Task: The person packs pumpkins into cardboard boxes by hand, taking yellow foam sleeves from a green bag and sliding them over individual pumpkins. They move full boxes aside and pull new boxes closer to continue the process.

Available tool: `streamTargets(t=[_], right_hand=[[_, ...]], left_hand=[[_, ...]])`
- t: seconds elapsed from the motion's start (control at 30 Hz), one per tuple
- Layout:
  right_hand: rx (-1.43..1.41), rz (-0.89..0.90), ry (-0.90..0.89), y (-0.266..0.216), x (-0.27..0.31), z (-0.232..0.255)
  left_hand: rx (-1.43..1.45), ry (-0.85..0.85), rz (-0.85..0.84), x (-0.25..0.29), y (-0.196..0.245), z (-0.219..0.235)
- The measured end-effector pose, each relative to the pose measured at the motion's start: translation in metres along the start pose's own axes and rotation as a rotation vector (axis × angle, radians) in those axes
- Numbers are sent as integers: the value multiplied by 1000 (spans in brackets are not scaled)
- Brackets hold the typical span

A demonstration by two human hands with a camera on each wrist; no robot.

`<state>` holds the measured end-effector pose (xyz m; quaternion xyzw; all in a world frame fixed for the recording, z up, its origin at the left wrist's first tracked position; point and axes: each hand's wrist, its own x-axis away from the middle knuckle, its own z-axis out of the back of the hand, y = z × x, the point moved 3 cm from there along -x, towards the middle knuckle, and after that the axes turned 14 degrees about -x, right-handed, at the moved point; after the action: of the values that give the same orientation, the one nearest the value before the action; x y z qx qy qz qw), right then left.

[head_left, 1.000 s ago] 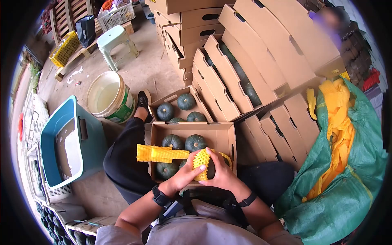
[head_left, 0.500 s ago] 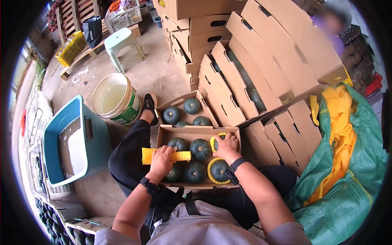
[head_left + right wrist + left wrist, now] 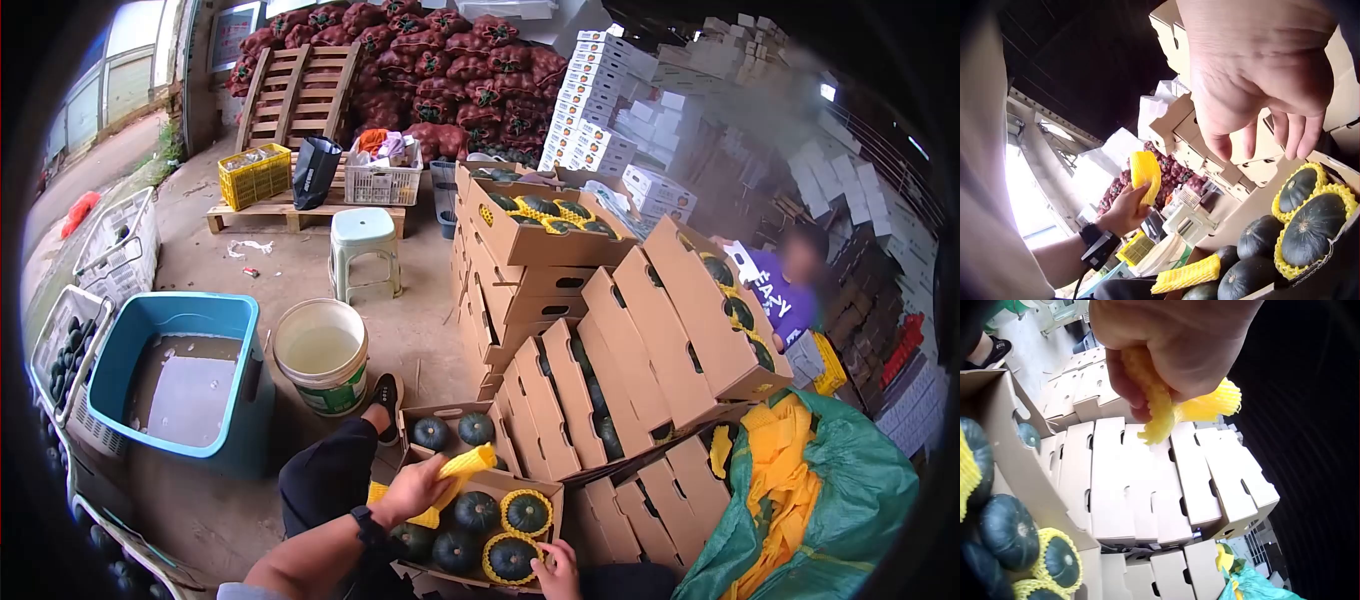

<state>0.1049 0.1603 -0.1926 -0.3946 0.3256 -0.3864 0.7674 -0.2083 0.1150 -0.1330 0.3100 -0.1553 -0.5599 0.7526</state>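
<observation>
My left hand (image 3: 418, 488) grips a yellow foam net sleeve (image 3: 468, 462), raised over the left side of an open cardboard box (image 3: 1254, 206). In the left wrist view, the sleeve (image 3: 1210, 406) sticks out on both sides of the curled fingers. My right hand (image 3: 558, 575) is at the box's near right corner, beside a netted pumpkin (image 3: 511, 558); its fingers (image 3: 1297, 134) hang loosely with nothing in them. Behind that lies a second netted pumpkin (image 3: 527, 512). Bare dark green pumpkins (image 3: 476, 511) fill the left part, with another foam sleeve (image 3: 1188, 275) lying over them.
Another box with pumpkins (image 3: 431, 432) adjoins on the far side. Stacked cartons (image 3: 640, 370) rise to the right, by a green sack (image 3: 850, 500) of yellow sleeves. Left stand a white bucket (image 3: 321, 345), a blue tub (image 3: 240, 400) and a stool (image 3: 364, 228). A person (image 3: 785, 290) is behind the cartons.
Both hands were together netting a pumpkin; then the right hand set it in the box. Now the left hand has lifted a sleeve and the right has drawn back nearer. The head view tilted up.
</observation>
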Motion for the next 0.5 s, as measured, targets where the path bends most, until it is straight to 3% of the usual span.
streamTargets(t=[0.1,0.17,0.23,0.33,0.5], right_hand=[[-363,-185,-94,-19,29,22],[-297,-213,-156,-46,37,35],[-305,-139,-198,-45,43,40],[-295,-173,-223,-45,49,39],[-302,-190,-266,-63,47,36]], left_hand=[[335,312,55,-84,-2,34],[451,350,51,-142,2,66],[904,344,135,-183,12,94],[976,352,140,-204,20,107],[875,257,177,-191,13,84]])
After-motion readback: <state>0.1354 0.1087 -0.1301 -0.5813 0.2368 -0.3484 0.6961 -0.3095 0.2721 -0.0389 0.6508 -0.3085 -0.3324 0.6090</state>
